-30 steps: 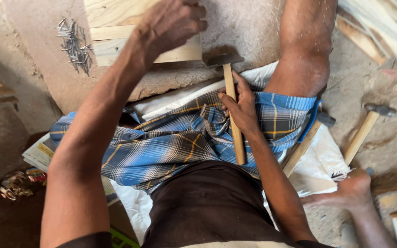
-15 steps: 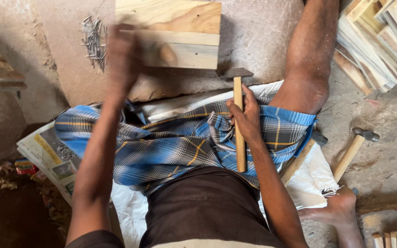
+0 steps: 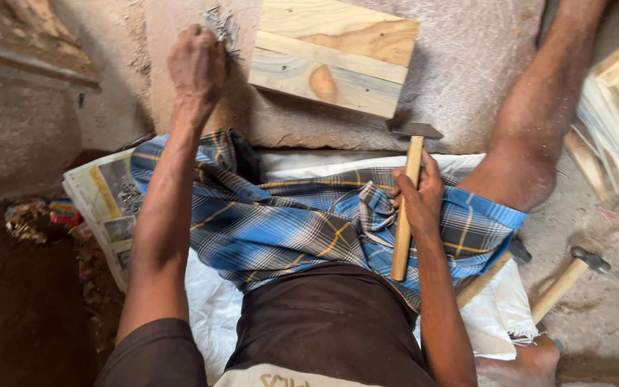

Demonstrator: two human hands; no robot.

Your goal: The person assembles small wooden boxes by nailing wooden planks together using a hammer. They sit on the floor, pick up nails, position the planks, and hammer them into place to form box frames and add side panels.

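The right hand (image 3: 418, 195) rests on the blue checked cloth (image 3: 302, 222) over the lap, its fingers wrapped tight round the wooden handle of a hammer (image 3: 405, 204); the handle runs out below the fingers and the dark metal head sits just beyond them, on the grey slab (image 3: 467, 79). Farther out, the left hand (image 3: 196, 68) reaches to a heap of nails (image 3: 222, 25), fingers bunched and curled down onto them; whether any nail is pinched I cannot tell. Just right of those fingers lies a nailed wooden panel (image 3: 334, 57). A second hammer (image 3: 567, 281) lies well right of the right-hand fingers.
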